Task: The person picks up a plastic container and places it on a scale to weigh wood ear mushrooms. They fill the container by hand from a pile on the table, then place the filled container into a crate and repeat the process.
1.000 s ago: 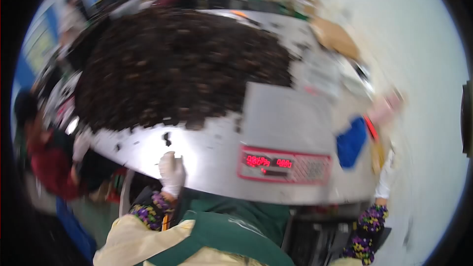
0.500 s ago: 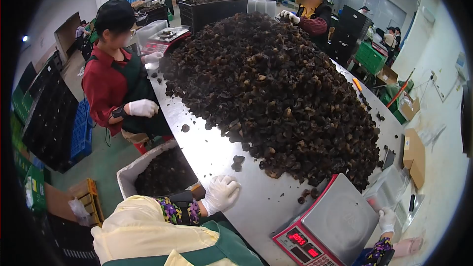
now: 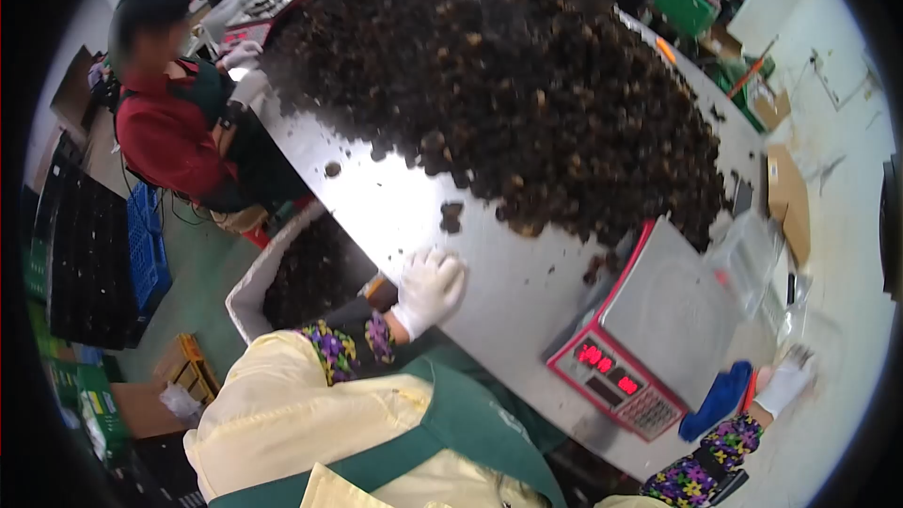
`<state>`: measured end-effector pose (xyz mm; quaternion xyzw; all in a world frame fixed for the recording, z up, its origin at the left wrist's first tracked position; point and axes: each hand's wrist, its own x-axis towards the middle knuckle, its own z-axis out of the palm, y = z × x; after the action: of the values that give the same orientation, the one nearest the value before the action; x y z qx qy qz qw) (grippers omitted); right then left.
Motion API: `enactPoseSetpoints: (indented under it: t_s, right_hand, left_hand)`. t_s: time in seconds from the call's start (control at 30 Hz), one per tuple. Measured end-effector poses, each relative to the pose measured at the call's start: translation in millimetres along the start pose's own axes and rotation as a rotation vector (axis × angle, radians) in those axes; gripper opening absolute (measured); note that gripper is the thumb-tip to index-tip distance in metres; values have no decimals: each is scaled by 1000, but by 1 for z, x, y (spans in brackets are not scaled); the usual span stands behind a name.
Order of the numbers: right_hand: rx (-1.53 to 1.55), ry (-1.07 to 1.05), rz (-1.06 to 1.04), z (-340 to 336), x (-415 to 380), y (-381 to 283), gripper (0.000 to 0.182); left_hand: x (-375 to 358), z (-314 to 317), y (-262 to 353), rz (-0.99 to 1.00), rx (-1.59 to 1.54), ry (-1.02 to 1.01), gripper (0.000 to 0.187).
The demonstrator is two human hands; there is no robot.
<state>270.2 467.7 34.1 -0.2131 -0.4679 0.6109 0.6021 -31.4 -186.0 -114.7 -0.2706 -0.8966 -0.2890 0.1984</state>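
Note:
My left hand (image 3: 430, 293), in a white glove, rests at the near edge of the metal table (image 3: 508, 320), its fingers curled in. Close beside it, below the table edge, stands a white box (image 3: 246, 296) holding dark pieces. To my right is a digital scale (image 3: 663, 306) with a bare steel pan and lit red digits. My right hand (image 3: 788, 381), also gloved, reaches out past the scale's right side. It is blurred, near a clear plastic bag (image 3: 796, 322) and above a dark blue, cloth-like thing (image 3: 717, 402); I cannot tell whether it holds anything.
A large heap of dark, curled, wood-ear-like pieces (image 3: 508, 94) covers the far table. At left stands a co-worker in a red top (image 3: 169, 146). Clear plastic containers (image 3: 748, 259), a cardboard piece (image 3: 788, 207) and an orange-handled tool (image 3: 666, 50) lie along the right side.
The view has tipped downward. My right hand has moved outward, away from the scale's edge, and the blue thing has come into view. The co-worker's gloved hands are now closer to the heap.

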Motion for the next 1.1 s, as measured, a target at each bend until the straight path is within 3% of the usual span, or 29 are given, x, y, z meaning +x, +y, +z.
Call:
enactPoseSetpoints:
  t_s: [0.13, 0.17, 0.2, 0.23, 0.27, 0.37, 0.43, 0.5, 0.57, 0.6, 0.7, 0.73, 0.8, 0.83, 0.9, 0.93, 1.0, 1.1]
  right_hand:
    - [-970, 36, -15, 132, -177, -44, 30]
    - [-1174, -270, -317, 128, -201, -32, 27]
    - [-1247, -606, -428, 133, -220, -32, 18]
    - [-1336, -731, -764, 141, -240, -21, 23]
    - [-1380, -836, -860, 151, -259, -16, 34]
    - [-1616, -978, -650, 141, -295, 1, 39]
    - [-1676, -896, -754, 161, -323, -12, 38]
    - [-1727, -819, -861, 176, -352, -17, 38]
    - [-1420, -783, -836, 172, -379, -16, 45]
    - [-1316, -816, -793, 175, -395, -8, 46]
    - [-1084, -945, -647, 203, -450, 32, 51]
    - [-1063, -992, -554, 216, -462, 47, 53]
    - [-1032, -1042, -373, 239, -480, 79, 57]
    - [-1021, -1048, -287, 246, -485, 95, 59]
    - [-1077, -1052, -317, 255, -486, 121, 60]
    - [-1130, -1061, -350, 258, -487, 128, 61]
    - [-1131, -1041, -350, 258, -486, 133, 61]
    - [-1095, -1002, -314, 253, -486, 137, 62]
  left_hand:
    - [-3, 2, -5, 19, -11, -36, 10]
    - [-4, 2, -5, -6, -45, -49, 12]
    - [-4, 2, -6, -29, -77, -60, 15]
    - [-3, 2, -8, -21, -87, -71, 15]
    - [0, 3, -10, -48, -128, -24, 18]
    - [28, -7, -21, -62, -66, 18, 35]
    - [52, -5, -34, -74, -48, 1, 40]
    - [59, 10, -50, -45, -85, 4, 32]
    - [64, 18, -54, -30, -380, -228, 22]
    - [61, 23, -44, 126, -416, -178, 14]
    - [59, 18, -6, 146, -409, -484, 19]
    - [68, 22, 1, 155, -415, -489, 19]
    - [98, 36, 8, 289, -409, -167, 28]
    - [114, 47, 10, 286, -300, -44, 39]
    - [142, 62, 12, 327, 32, 126, 37]
    - [142, 66, 9, 329, 29, 126, 37]
    - [144, 75, 4, 330, -93, -204, 31]
    - [110, 56, 13, 499, -71, -266, 20]
